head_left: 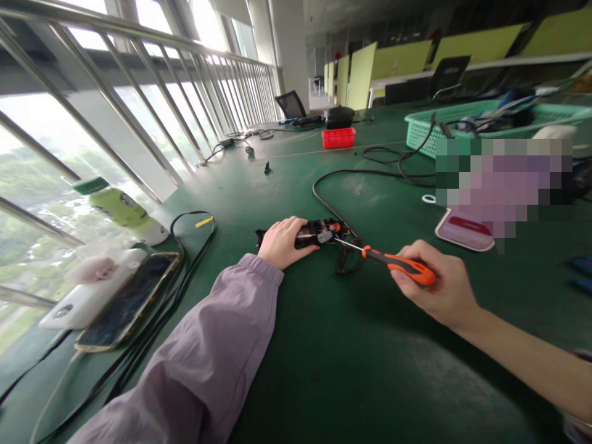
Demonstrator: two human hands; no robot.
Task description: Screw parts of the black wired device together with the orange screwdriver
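Note:
My left hand (pixel 285 242) is closed over a black elongated device (pixel 311 233) with exposed inner parts, pressing it on the green table (pixel 351 345). A black cable (pixel 333 206) runs from the device's right end, where a red part and a grey part show. My right hand (pixel 437 280) grips an orange and black screwdriver (pixel 402 265). The screwdriver's shaft points left, and its tip meets the device's right end near the grey part. Whether the tip sits in a screw is too small to tell. A black curved piece (pixel 346 262) lies just below the tip.
A phone (pixel 129 302), a white box (pixel 92 296), black cables (pixel 173 296) and a green-capped bottle (pixel 124 209) stand at left. Farther back are a small red bin (pixel 339 138) and a green basket (pixel 420 132) of tools and cables. A pink-edged case (pixel 465 231) lies right.

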